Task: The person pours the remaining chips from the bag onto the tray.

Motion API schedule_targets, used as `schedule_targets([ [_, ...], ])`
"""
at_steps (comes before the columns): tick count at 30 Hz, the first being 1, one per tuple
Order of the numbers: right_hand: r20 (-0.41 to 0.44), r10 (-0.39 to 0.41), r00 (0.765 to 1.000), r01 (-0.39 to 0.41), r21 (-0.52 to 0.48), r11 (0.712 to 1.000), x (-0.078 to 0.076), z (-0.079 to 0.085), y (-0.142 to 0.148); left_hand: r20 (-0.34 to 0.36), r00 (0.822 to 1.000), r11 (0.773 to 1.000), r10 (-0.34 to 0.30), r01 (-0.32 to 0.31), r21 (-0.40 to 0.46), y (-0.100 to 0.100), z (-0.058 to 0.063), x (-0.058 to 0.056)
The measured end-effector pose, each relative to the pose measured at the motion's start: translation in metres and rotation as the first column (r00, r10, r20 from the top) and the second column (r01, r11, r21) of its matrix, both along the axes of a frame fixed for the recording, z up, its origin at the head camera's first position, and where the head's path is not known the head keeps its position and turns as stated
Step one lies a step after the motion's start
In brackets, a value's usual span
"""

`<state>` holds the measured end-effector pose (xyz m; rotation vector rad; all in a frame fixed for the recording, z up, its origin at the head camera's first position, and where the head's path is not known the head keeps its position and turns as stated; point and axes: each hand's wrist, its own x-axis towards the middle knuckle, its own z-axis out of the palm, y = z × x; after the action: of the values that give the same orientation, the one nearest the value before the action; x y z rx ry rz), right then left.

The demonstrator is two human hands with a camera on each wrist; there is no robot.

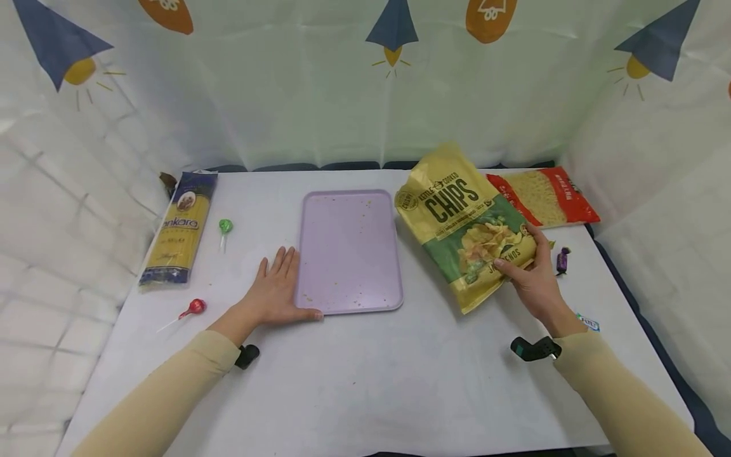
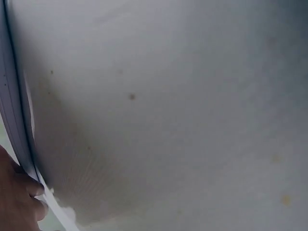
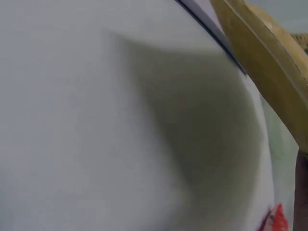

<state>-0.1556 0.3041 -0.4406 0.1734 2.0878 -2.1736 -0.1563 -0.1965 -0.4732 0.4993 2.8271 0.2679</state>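
Observation:
A yellow and green bag of chips [image 1: 465,222] is tilted above the table, its lower right corner pinched by my right hand [image 1: 537,279]. In the right wrist view the bag [image 3: 269,53] casts a dark shadow on the white surface. My left hand [image 1: 276,292] lies with fingers spread at the left edge of a lilac tray [image 1: 351,254], the thumb by its near left corner. Crumbs are scattered on the tray. The left wrist view has the tray's edge [image 2: 14,96] beside the fingers [image 2: 21,197].
At the left are a pasta pack [image 1: 179,231], a green lollipop [image 1: 225,227] and a red lollipop [image 1: 196,306]. Rightward lie a red-ended noodle pack [image 1: 542,197], a purple-wrapped candy [image 1: 562,261] and a small blue-white packet [image 1: 588,322]. Fabric curtains [image 1: 285,95] enclose the table.

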Motion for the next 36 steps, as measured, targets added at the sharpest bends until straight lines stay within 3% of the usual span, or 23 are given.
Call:
schedule_targets([
  [2, -0.014, 0.042, 0.999, -0.040, 0.107, 0.993, -0.004, 0.005, 0.002, -0.004, 1.000, 1.000, -0.006, 0.006, -0.013, 0.000, 0.000, 0.000],
  [5, -0.033, 0.096, 0.995, -0.084, 0.267, 0.960, -0.011, 0.012, 0.001, 0.002, 1.000, 1.000, -0.008, 0.008, -0.025, 0.000, 0.000, 0.000],
  [8, -0.059, 0.150, 0.987, -0.120, 0.353, 0.928, -0.018, 0.018, -0.005, 0.008, 1.000, 0.999, -0.008, 0.009, -0.031, 0.000, 0.001, -0.001],
  [16, -0.074, 0.295, 0.953, -0.227, 0.475, 0.850, -0.034, 0.046, -0.023, 0.011, 1.000, 0.999, -0.015, 0.015, -0.043, 0.000, -0.001, -0.003],
  [23, -0.058, 0.340, 0.939, -0.261, 0.526, 0.809, -0.045, 0.065, -0.038, 0.011, 1.000, 0.999, -0.006, 0.007, -0.046, -0.001, 0.000, -0.002],
  [29, -0.039, 0.376, 0.926, -0.281, 0.593, 0.755, -0.050, 0.079, -0.045, 0.014, 1.000, 0.999, -0.005, 0.006, -0.053, 0.000, 0.001, -0.002],
  [36, -0.028, 0.394, 0.919, -0.298, 0.605, 0.738, -0.053, 0.088, -0.051, 0.017, 1.000, 0.999, -0.003, 0.003, -0.040, -0.001, 0.000, -0.001],
])
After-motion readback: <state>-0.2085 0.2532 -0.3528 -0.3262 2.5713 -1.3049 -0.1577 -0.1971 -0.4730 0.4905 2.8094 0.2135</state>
